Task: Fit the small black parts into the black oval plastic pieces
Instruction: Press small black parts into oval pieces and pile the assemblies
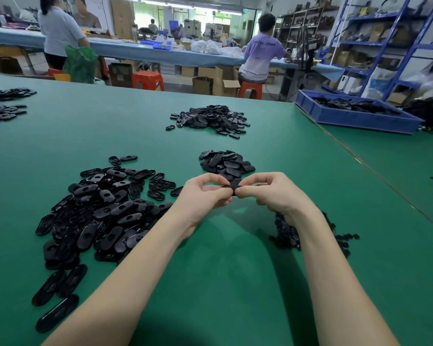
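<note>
Centre of green table (223, 283): left hand (203, 193) and right hand (273, 191) meeting, fingers of both pinching one black oval piece (233, 188) held edge-on above the surface. Loose oval pieces heaped (103, 211) at 9 o'clock. Small black parts (288, 231) at 4 o'clock, under right wrist. Neater stack (226, 163) at 12 o'clock; farther pile (210, 118) beyond. Blue bin (355, 118) at 2 o'clock.

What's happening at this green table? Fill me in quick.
A person is assembling small plastic parts by hand. Both the left hand and the right hand pinch one black oval piece between them, held above the green table. A big heap of oval pieces lies to the left, a pile of small black parts sits under the right wrist, and two more piles lie further back. Whether a small part is already fitted cannot be seen.
</note>
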Available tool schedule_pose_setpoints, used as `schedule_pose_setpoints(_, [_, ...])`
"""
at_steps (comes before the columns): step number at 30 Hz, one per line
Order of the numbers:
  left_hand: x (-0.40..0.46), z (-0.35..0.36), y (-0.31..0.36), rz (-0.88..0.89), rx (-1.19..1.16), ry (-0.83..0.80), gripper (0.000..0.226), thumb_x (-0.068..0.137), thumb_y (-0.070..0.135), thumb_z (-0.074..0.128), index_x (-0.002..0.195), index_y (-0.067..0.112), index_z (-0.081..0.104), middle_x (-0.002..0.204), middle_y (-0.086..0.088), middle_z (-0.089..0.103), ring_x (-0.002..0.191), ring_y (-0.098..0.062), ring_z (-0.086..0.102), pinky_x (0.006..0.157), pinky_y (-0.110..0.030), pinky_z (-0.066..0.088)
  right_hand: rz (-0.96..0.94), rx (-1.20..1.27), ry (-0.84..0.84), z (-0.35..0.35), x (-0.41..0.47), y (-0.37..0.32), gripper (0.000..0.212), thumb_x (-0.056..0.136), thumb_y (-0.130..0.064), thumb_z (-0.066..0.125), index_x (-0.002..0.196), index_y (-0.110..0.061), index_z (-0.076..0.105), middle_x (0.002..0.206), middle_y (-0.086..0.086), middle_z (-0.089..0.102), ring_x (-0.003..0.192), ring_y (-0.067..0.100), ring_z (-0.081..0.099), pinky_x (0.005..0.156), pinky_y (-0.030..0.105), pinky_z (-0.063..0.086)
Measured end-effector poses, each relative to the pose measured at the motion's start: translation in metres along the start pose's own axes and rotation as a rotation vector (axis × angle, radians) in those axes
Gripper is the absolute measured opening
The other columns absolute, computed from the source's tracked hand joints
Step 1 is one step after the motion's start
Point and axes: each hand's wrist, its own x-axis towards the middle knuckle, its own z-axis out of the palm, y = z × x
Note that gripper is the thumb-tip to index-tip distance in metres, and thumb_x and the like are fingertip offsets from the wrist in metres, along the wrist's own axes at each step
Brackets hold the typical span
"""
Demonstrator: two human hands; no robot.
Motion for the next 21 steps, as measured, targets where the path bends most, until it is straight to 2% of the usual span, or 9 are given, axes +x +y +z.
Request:
schedule_pose_setpoints(5, [-0.001, 0.0, 0.0, 0.001, 0.029, 0.011, 0.016, 0.085, -0.003, 0.072, 0.097, 0.007, 0.067, 0.081, -0.011, 0.074, 0.069, -0.016, 0.067, 0.07, -0.018, 0.055, -0.026, 0.013, -0.021, 0.0, -0.002, 0.0, 0.012, 0.076, -0.03, 0.086, 0.071, -0.032, 0.075, 0.068, -0.006, 0.061, 0.044, 0.002, 0.038, 0.041, 0.009, 0.03])
schedule_pose_setpoints(9, [-0.001, 0.0, -0.002, 0.02, 0.068, 0.022, 0.016, 0.085, -0.002, 0.073, 0.097, 0.007, 0.068, 0.08, -0.009, 0.075, 0.068, -0.012, 0.068, 0.069, -0.016, 0.055, -0.032, 0.017, 0.02, 0.002, 0.001, 0.003, 0.012, 0.075, -0.027, 0.086, 0.07, -0.03, 0.075, 0.065, -0.006, 0.058, 0.049, 0.004, 0.041, 0.058, 0.022, 0.034])
schedule_pose_setpoints(17, [0.003, 0.0, -0.01, 0.033, 0.167, 0.113, 0.014, 0.084, 0.003, 0.077, 0.091, 0.013, 0.069, 0.075, -0.001, 0.075, 0.07, -0.012, 0.071, 0.077, -0.022, 0.057, -0.078, 0.02, 0.064, 0.016, 0.003, 0.009, 0.02, 0.078, -0.017, 0.08, 0.069, -0.021, 0.063, 0.051, -0.014, 0.048, 0.047, 0.006, 0.038, 0.046, 0.015, 0.032])
schedule_pose_setpoints(21, [0.004, 0.0, -0.013, 0.061, 0.244, 0.152, 0.013, 0.084, 0.008, 0.077, 0.091, 0.017, 0.069, 0.08, -0.003, 0.077, 0.072, -0.013, 0.071, 0.083, -0.029, 0.056, -0.092, 0.034, 0.093, 0.023, 0.002, 0.009, 0.019, 0.078, -0.018, 0.08, 0.071, -0.02, 0.062, 0.051, -0.012, 0.044, 0.051, 0.01, 0.036, 0.051, 0.023, 0.031])
